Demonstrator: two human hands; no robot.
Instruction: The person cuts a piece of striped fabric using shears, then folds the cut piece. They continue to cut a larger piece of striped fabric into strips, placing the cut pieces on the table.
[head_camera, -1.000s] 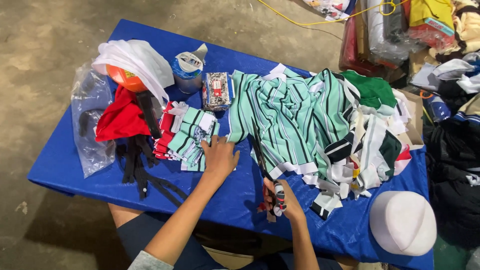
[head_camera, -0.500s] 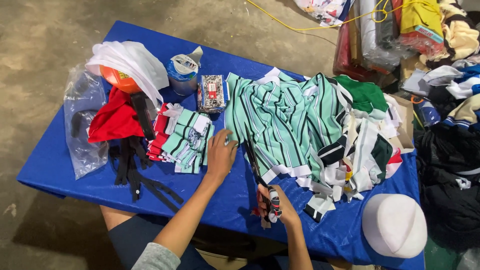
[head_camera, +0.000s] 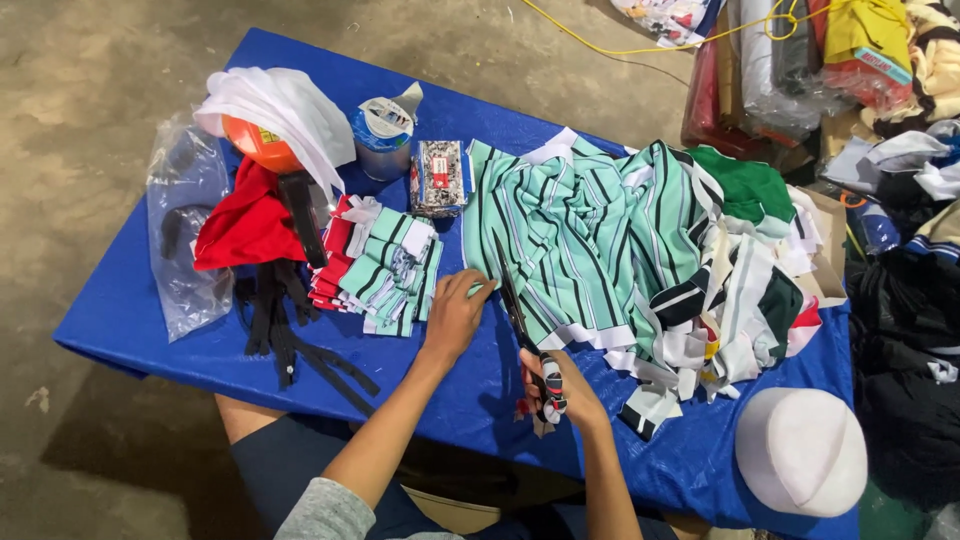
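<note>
Bare concrete flooring is surrounding a rectangular table covered with blue plastic sheeting (head_camera: 180, 330), and heaps of mixed clothing are lying at the right.

Largest on the table, a mint-green fabric panel with black and white stripes (head_camera: 580, 230) is lying spread at the centre. A stack of small cut striped pieces in mint and red (head_camera: 385, 265) is sitting just left of it, and a red cloth (head_camera: 240, 225) is lying further left. A white domed cap (head_camera: 800, 450) is resting at the near right corner.

Step in hand, as judged: cutting along the near-left edge of the panel. The next move is calling for the edge to be kept flat and taut while the blades are closing along it.

The right hand (head_camera: 560, 390) is wrapping closed around the handles of long dark scissors (head_camera: 520, 320), with the blades pointing away into the panel edge. The left hand (head_camera: 455, 315) is lying nearly flat, fingers loosely extended, pressing the panel corner and gripping nothing.
</note>
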